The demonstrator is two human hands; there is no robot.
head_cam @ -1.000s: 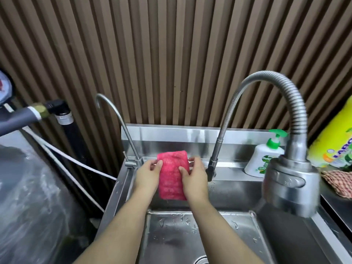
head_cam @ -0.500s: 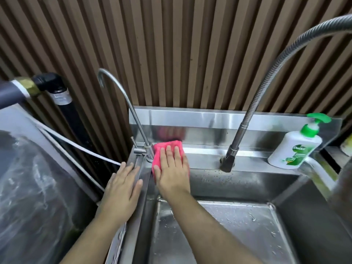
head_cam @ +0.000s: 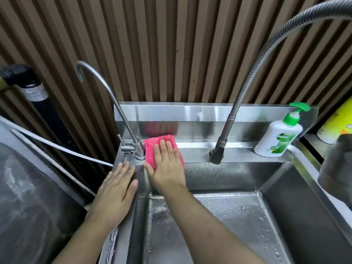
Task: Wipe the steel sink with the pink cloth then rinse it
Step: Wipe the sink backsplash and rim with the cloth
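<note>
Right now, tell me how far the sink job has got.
Done: nothing visibly finished. In hand: the right hand presses the pink cloth on the back ledge beside the small tap; the left hand rests on the left rim of the steel sink. Left: the droplet-speckled basin, then rinsing; no water runs.

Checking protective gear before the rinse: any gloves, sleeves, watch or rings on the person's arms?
No. The left hand and right hand are bare: no gloves, rings, watch or bracelet, and no sleeve in view.
</note>
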